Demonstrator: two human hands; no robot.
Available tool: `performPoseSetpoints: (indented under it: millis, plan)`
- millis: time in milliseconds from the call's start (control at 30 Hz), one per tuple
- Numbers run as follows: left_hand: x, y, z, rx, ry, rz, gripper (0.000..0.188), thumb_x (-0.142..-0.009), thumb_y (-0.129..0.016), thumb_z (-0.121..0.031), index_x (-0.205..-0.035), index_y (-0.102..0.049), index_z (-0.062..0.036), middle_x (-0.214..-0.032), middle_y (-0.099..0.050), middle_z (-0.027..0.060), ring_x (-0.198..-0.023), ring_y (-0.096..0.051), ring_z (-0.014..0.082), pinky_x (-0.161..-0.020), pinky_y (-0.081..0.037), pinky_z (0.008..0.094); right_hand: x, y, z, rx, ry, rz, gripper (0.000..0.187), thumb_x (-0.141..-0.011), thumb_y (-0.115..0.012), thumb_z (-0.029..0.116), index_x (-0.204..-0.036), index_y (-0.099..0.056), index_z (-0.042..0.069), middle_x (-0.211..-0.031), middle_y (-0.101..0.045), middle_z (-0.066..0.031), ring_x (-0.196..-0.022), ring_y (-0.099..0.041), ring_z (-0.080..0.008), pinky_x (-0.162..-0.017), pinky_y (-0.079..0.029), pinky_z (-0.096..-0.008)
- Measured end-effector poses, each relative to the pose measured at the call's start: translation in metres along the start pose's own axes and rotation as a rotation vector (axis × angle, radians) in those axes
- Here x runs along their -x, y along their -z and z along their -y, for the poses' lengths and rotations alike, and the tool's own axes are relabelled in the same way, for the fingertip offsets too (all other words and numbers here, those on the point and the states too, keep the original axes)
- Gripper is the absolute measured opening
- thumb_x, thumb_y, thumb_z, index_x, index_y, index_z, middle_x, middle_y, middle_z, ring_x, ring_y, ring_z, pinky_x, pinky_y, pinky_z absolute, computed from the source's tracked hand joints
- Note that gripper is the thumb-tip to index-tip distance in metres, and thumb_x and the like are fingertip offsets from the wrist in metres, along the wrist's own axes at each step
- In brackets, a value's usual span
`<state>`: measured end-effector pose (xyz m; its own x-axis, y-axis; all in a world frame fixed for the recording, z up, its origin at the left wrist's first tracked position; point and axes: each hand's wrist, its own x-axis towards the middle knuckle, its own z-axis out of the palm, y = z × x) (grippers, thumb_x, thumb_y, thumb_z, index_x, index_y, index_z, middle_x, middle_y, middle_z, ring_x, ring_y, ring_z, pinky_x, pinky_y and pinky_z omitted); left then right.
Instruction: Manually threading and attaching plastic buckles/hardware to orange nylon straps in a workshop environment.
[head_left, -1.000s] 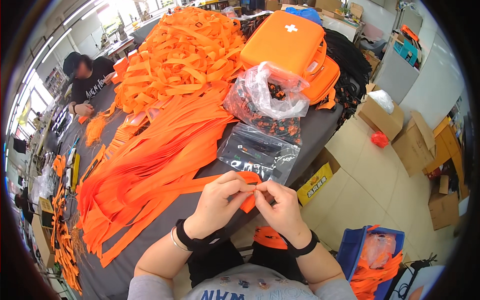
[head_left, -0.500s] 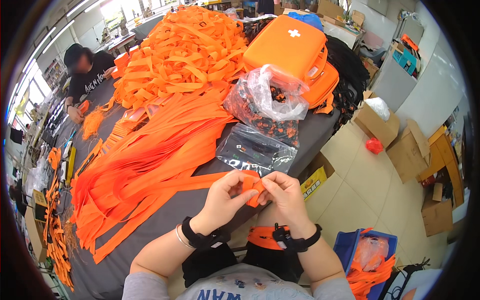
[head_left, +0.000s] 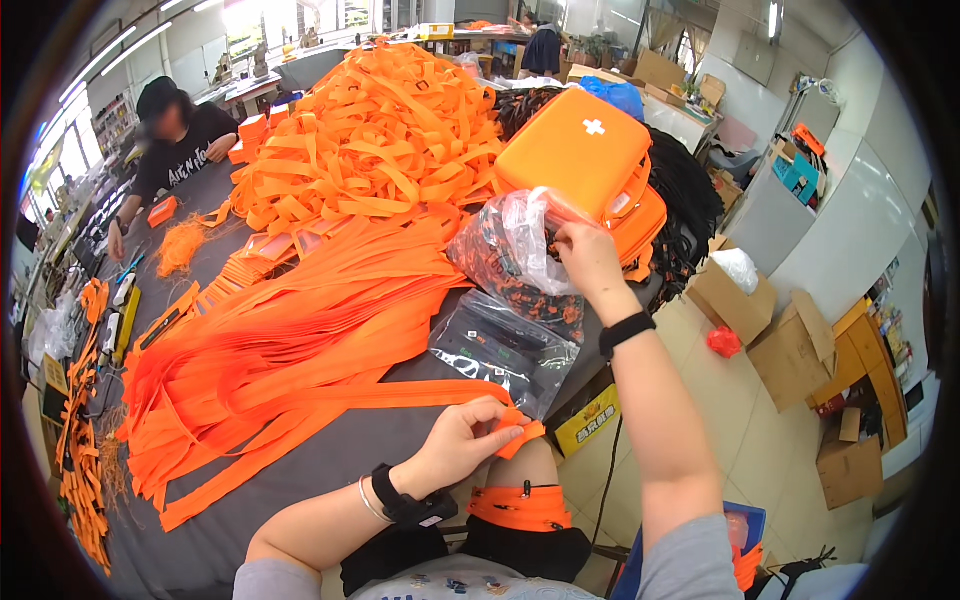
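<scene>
My left hand (head_left: 465,437) pinches the folded end of a flat orange webbing strap (head_left: 520,436) above my lap. The strap runs left from it to a long bundle of orange straps (head_left: 290,345) on the table. At the mouth of a clear plastic bag (head_left: 535,268), my right hand (head_left: 590,262) has bent fingers closed on the plastic film. Small black and orange parts fill the bag, too small to name. In front of it lies a flat zip-top bag (head_left: 500,350) with dark contents. Behind stands an orange case (head_left: 570,150) with a white cross.
A big heap of orange webbing (head_left: 370,140) covers the far table, beside black straps (head_left: 690,190). At the far left another person (head_left: 180,140) sits at the table. Cardboard boxes (head_left: 790,350) stand on the right floor; a blue bin (head_left: 630,570) is by my right side.
My right hand has left the strap and moved up and forward to the plastic bag. My left hand keeps the strap end, slightly lower. The view has tilted up a little.
</scene>
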<state>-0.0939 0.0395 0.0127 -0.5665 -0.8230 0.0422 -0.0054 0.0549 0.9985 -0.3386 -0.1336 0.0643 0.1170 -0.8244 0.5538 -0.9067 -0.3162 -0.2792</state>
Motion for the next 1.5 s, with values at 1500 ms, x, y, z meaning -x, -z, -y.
performPoseSetpoints:
  millis: [1500]
  plan:
    - [0.003,0.002,0.006,0.289,-0.042,-0.19,0.011,-0.088,-0.063,-0.008,-0.095,-0.062,0.0,-0.075,-0.056,-0.0055,-0.066,-0.048,-0.0013,-0.057,-0.038,0.0157,0.193,0.024,0.15,-0.818,-0.238,-0.061,0.033,-0.079,-0.064,-0.005,-0.112,-0.063,0.0,-0.095,-0.055,-0.0084,-0.077,-0.056,-0.0136,-0.067,-0.047,-0.0237]
